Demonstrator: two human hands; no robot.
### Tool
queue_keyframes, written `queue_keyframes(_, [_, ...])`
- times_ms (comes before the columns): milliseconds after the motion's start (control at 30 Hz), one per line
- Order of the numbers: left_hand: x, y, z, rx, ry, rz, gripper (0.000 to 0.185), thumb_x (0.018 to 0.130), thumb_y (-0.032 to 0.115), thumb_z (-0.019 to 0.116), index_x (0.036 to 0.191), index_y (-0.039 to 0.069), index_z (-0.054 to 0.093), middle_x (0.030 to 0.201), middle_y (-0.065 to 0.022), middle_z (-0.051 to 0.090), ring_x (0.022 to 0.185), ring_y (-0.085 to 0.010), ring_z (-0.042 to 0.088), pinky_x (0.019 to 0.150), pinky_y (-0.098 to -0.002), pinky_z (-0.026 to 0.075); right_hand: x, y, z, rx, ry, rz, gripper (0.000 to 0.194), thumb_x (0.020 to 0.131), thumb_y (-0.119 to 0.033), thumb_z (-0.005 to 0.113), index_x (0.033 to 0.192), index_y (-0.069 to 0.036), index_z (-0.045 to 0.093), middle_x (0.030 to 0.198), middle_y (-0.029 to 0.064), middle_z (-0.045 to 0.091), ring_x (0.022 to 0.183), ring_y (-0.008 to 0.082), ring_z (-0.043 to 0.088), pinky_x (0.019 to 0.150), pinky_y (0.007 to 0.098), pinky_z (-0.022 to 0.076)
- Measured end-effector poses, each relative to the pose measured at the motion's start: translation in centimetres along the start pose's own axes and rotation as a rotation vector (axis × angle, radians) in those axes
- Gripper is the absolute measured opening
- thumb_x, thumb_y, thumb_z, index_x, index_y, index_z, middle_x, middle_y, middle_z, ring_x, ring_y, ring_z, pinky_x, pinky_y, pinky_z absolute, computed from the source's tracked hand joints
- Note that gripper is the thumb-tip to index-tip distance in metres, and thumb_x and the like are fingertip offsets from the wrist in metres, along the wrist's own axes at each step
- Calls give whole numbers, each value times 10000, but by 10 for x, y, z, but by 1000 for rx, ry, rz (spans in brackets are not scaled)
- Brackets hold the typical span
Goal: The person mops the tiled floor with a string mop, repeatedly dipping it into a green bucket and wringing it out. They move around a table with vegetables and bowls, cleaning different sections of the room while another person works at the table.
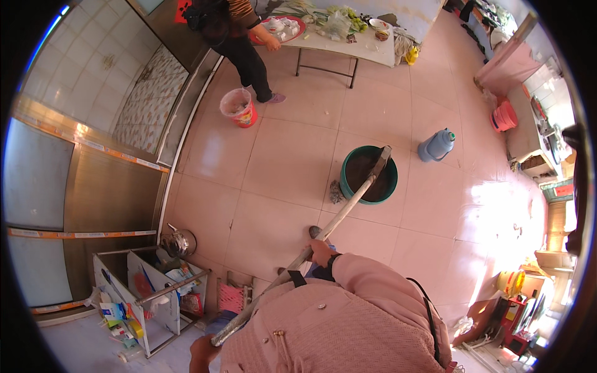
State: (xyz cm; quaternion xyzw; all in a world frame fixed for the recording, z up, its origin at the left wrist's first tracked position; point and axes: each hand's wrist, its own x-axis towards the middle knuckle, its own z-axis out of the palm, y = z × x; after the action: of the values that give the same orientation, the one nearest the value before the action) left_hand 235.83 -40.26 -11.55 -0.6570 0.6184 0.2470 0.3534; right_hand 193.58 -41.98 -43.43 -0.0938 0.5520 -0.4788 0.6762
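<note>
A long wooden pole slants across my body, from lower left up to a green bucket. My right hand is wrapped around its middle, in front of my pink knit top. Lower down, my left hand grips the near end, where the shaft looks wrapped in something shiny. The narrow, block-like head at the far end lies over the bucket's far rim. Dark liquid or a dark bottom shows inside the green bucket. A grey, fluffy clump sits on the floor against the bucket's left side.
A blue thermos flask stands right of the bucket. Another person stands by a table holding vegetables and a red tray. Near them is a red pail. A metal kettle and a cluttered rack are at left.
</note>
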Motion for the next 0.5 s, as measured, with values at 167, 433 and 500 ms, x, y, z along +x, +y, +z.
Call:
queue_keyframes(167, [6,-47,60,-52,10,-59,401,639,457,716,950,204,693,900,-91,677,880,-315,635,739,-428,505,-35,11,2,-538,-273,-279,202,771,38,576,948,-56,550,905,107,612,854,251,643,736,394,565])
queue_keyframes(433, [20,-102,106,-160,169,48,316,632,378,762,883,196,700,861,-82,680,836,-305,643,718,-428,506,-35,32,33,-19,-181,20,251,728,-28,674,953,-52,566,851,88,614,778,219,636,702,334,551])
queue_keyframes(500, [25,-115,116,-149,198,53,311,626,365,772,875,193,700,847,-80,680,823,-305,643,714,-430,506,-45,25,40,-491,-307,-269,262,726,-68,695,953,-49,568,845,82,620,749,207,630,686,323,542])
